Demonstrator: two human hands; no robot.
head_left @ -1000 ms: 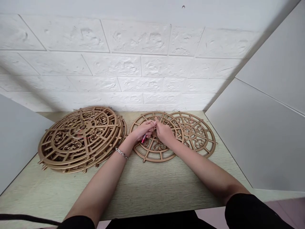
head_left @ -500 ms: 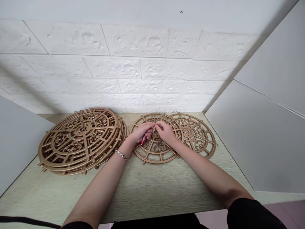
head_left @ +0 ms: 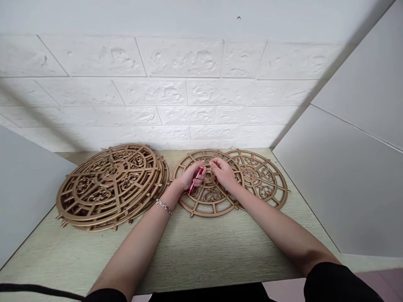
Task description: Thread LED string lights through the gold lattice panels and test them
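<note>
A gold round fretwork disc (head_left: 206,200) lies flat on the light wooden table (head_left: 195,247) in front of me. My left hand (head_left: 191,176) rests on its middle, fingers curled round a thin red pen-like tool (head_left: 195,180). My right hand (head_left: 223,171) is beside it at the disc's hub, fingertips pinched together; what they pinch is too small to make out. A thin wire loops near the hub. A second gold disc (head_left: 264,180) lies partly under the first, to the right.
A stack of several larger gold fretwork discs (head_left: 110,186) sits at the left. A white brick-pattern wall (head_left: 176,92) closes the back. Grey side panels (head_left: 346,167) stand at the right and left. A black cable (head_left: 37,289) runs along the near left edge.
My hands have drawn slightly apart over the disc's hub. The red tool has tilted up in my left hand and shows more. The view shifted a little.
</note>
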